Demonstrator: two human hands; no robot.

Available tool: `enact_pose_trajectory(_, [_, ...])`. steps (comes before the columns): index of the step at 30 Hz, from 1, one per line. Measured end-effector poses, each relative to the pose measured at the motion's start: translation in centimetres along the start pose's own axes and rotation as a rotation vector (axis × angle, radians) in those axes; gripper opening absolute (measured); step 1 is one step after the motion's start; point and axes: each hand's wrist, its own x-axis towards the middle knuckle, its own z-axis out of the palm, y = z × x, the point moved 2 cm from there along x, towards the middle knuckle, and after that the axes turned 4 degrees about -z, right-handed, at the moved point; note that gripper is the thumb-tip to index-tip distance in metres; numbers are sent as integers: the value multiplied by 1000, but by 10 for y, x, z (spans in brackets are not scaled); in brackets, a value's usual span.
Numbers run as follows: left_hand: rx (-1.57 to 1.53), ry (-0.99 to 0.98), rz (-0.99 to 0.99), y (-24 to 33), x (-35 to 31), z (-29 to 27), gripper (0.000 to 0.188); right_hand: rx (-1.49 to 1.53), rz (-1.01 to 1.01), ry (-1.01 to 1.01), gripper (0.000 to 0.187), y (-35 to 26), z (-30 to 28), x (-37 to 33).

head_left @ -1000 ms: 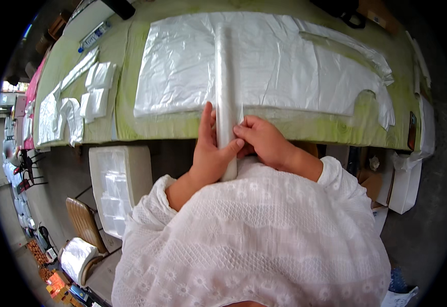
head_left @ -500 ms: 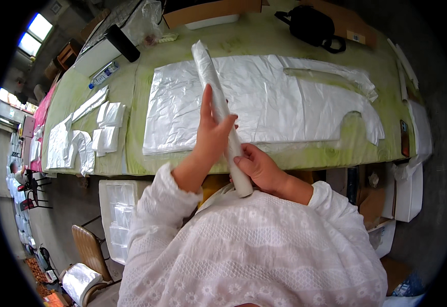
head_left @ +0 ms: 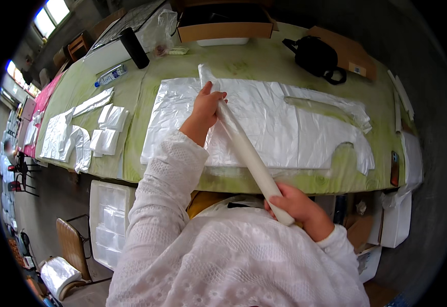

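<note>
A long white roll (head_left: 244, 148) of thin plastic material lies slanted over a stack of white plastic sheets (head_left: 295, 128) spread on a green table (head_left: 146, 97). My left hand (head_left: 205, 107) grips the roll near its far end, out over the sheets. Its near end, at the table's front edge close to my body, sits in my right hand (head_left: 298, 207). Both arms wear white lace sleeves.
Smaller folded white pieces (head_left: 105, 130) lie on the table's left part. At the back stand a black bottle (head_left: 134, 47), a water bottle (head_left: 110, 77), a cardboard box (head_left: 223, 30) and a black bag (head_left: 316, 56). A white crate (head_left: 110, 220) and a chair (head_left: 72, 248) stand below left.
The roll has been drawn back toward me and tilted. My left hand slid out along it to the far end; my right hand moved down to its near end.
</note>
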Motion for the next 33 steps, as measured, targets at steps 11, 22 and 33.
enact_pose_trajectory(11, [160,-119,-136,-5,-15,-17,55,-519,-171,393,65,-2,-60,-65])
enact_pose_trajectory(22, [2,-74,-239,13,-35,-47,37,-507,-475,414,60,-69,-76,7])
enact_pose_trajectory(33, [411,-166,-328,-4,-69,-26,24,-1492,-479,524,57,-76,-77,82])
